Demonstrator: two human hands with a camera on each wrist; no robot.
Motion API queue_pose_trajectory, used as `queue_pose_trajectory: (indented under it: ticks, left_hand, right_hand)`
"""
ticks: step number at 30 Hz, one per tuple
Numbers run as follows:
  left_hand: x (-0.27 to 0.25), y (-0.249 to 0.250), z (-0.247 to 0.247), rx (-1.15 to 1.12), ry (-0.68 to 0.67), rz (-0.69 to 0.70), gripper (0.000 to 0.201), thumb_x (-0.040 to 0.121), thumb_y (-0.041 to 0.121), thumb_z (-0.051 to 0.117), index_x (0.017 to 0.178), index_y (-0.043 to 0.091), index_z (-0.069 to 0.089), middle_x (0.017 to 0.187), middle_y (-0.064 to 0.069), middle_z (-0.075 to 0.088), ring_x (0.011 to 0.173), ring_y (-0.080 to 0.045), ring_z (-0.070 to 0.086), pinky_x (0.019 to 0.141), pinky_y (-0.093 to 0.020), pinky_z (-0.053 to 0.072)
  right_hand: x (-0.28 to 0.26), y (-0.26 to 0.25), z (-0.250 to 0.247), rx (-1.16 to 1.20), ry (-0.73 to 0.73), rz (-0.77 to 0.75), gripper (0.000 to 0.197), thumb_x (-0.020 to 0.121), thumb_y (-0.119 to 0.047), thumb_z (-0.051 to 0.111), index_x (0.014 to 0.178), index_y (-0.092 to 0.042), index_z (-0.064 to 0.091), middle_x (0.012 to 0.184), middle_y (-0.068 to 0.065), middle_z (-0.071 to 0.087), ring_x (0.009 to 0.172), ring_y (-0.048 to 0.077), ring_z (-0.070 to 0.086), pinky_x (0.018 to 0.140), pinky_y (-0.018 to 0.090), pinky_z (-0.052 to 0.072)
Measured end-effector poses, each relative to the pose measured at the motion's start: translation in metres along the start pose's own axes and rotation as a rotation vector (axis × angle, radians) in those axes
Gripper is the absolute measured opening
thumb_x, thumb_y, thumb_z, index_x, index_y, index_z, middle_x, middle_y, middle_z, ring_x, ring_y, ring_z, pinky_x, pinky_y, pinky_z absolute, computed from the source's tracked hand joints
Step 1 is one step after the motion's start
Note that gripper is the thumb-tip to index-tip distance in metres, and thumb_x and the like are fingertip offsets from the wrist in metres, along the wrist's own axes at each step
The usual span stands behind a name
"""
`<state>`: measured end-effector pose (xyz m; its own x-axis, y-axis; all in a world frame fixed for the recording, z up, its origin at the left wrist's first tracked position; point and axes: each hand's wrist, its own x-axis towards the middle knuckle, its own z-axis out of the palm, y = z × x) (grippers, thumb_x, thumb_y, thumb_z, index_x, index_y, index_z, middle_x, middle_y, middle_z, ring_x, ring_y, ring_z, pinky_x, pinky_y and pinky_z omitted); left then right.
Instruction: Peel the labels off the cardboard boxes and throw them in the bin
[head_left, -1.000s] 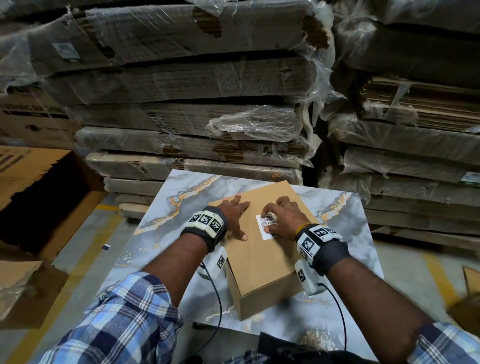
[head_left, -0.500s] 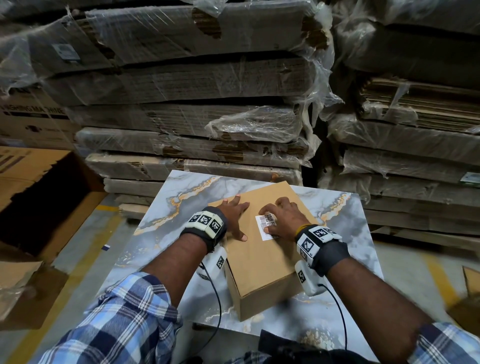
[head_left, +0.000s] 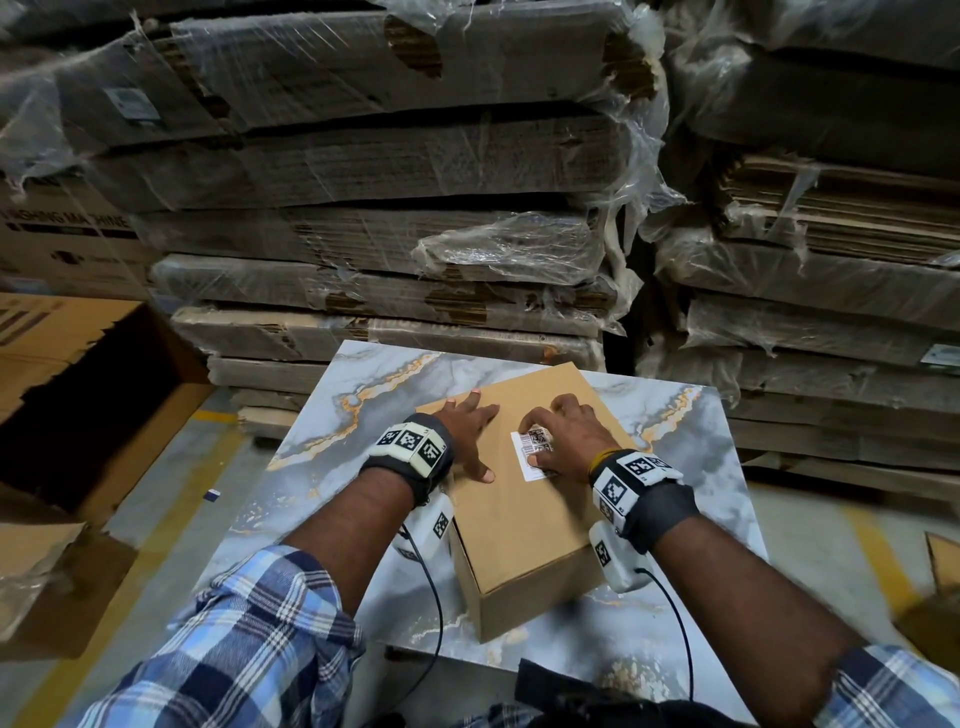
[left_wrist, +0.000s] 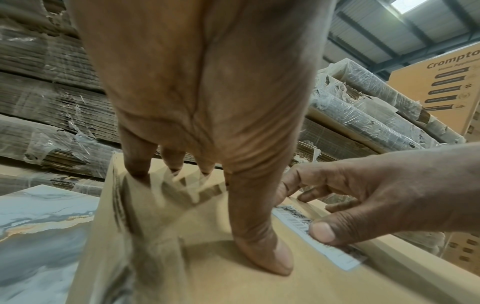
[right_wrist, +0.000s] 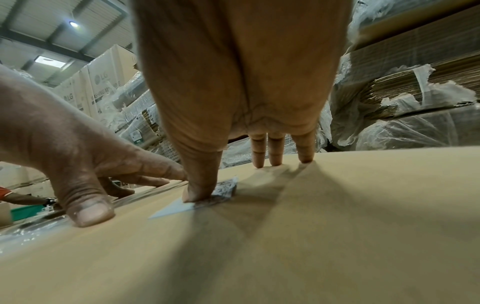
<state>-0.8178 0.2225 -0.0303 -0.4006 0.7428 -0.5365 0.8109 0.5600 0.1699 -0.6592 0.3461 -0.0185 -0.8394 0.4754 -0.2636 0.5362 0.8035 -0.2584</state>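
Note:
A closed brown cardboard box (head_left: 519, 525) lies on a marble-patterned table (head_left: 358, 415). A white barcode label (head_left: 525, 457) is stuck on its top. My left hand (head_left: 471, 435) lies flat on the box top, left of the label, with fingers spread and the thumb pressing down (left_wrist: 262, 246). My right hand (head_left: 543, 441) is over the label. Its thumb (right_wrist: 197, 191) presses on the label (right_wrist: 171, 209), and the index finger curls onto the label's far end (left_wrist: 285, 207). That end looks slightly raised. The other fingertips rest on the box.
Plastic-wrapped stacks of flattened cardboard (head_left: 363, 234) rise right behind the table, with more at the right (head_left: 805, 312). A large open carton (head_left: 78, 395) stands on the floor at the left. Cables hang from both wrist cameras over the table's near edge.
The right hand's fingers have shifted slightly on the label. The left hand and the box have stayed where they were.

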Motion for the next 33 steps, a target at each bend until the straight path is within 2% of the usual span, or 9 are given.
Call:
queue_pose_trajectory:
  ticks: [3,8,13,17,21,26,31,33]
  left_hand:
    - [-0.0008,0.0006,-0.0001,0.004,0.001,0.002,0.12,0.071,0.048,0.084,0.157,0.035,0.001,0.165,0.002,-0.016,0.152,-0.035,-0.004,0.115,-0.065,0.021]
    - [-0.0046,0.0027,-0.0022,0.004,0.0,0.006,0.118,0.073,0.047,0.083,0.158,0.033,0.002,0.165,0.001,-0.015,0.152,-0.035,-0.004,0.117,-0.062,0.02]
    - [-0.0056,0.0039,-0.0023,0.003,-0.002,0.001,0.117,0.074,0.046,0.083,0.158,0.033,0.002,0.165,0.001,-0.015,0.152,-0.035,-0.005,0.116,-0.063,0.02]
    - [-0.0067,0.0049,-0.003,0.004,-0.001,0.004,0.117,0.075,0.046,0.082,0.158,0.032,0.001,0.165,0.001,-0.015,0.152,-0.035,-0.006,0.117,-0.062,0.019]
    - [-0.0071,0.0052,-0.0033,0.0,0.0,0.005,0.117,0.075,0.045,0.082,0.158,0.032,0.001,0.165,0.001,-0.016,0.152,-0.035,-0.005,0.118,-0.06,0.018]
    - [-0.0072,0.0047,-0.0025,0.003,0.003,0.006,0.117,0.075,0.045,0.082,0.158,0.031,0.001,0.165,0.0,-0.016,0.152,-0.035,-0.004,0.119,-0.06,0.018]
    - [-0.0062,0.0052,-0.0024,0.002,0.002,0.001,0.117,0.075,0.045,0.083,0.158,0.032,0.001,0.165,0.001,-0.016,0.152,-0.035,-0.004,0.118,-0.061,0.018]
    - [-0.0067,0.0057,-0.0028,0.002,0.004,0.001,0.117,0.075,0.045,0.082,0.158,0.032,0.001,0.165,0.001,-0.015,0.152,-0.035,-0.004,0.118,-0.061,0.019]
  right_hand:
    - [0.0002,0.0003,0.0002,-0.007,-0.007,0.0,0.05,0.088,-0.038,0.071,0.133,-0.042,0.05,0.148,0.008,0.029,0.133,0.032,0.034,0.108,0.045,0.038]
    - [0.0008,0.0012,0.0014,0.012,0.006,0.009,0.041,0.087,-0.037,0.073,0.124,-0.037,0.055,0.149,0.007,0.029,0.133,0.031,0.034,0.107,0.043,0.038]
    - [0.0008,0.0018,0.0014,0.006,0.005,0.0,0.05,0.087,-0.039,0.072,0.132,-0.039,0.051,0.148,0.007,0.029,0.132,0.031,0.034,0.108,0.044,0.038]
    - [0.0007,0.0027,0.0024,0.029,0.013,0.006,0.041,0.086,-0.036,0.074,0.122,-0.036,0.056,0.148,0.007,0.03,0.133,0.03,0.035,0.109,0.043,0.037]
    - [0.0008,0.0023,0.0026,0.012,0.012,0.001,0.051,0.086,-0.038,0.073,0.132,-0.038,0.051,0.149,0.007,0.03,0.133,0.031,0.035,0.109,0.045,0.037]
    - [0.0012,0.0025,0.0026,0.029,0.019,0.005,0.044,0.085,-0.037,0.074,0.125,-0.035,0.054,0.148,0.007,0.03,0.133,0.03,0.035,0.109,0.043,0.037]
    - [0.0008,0.0029,0.0033,0.009,0.014,0.001,0.052,0.087,-0.038,0.073,0.134,-0.038,0.05,0.149,0.007,0.029,0.133,0.031,0.034,0.109,0.045,0.038]
    - [0.0008,0.0028,0.0033,0.027,0.019,0.004,0.046,0.086,-0.037,0.074,0.127,-0.037,0.054,0.148,0.007,0.03,0.133,0.03,0.035,0.109,0.045,0.037]
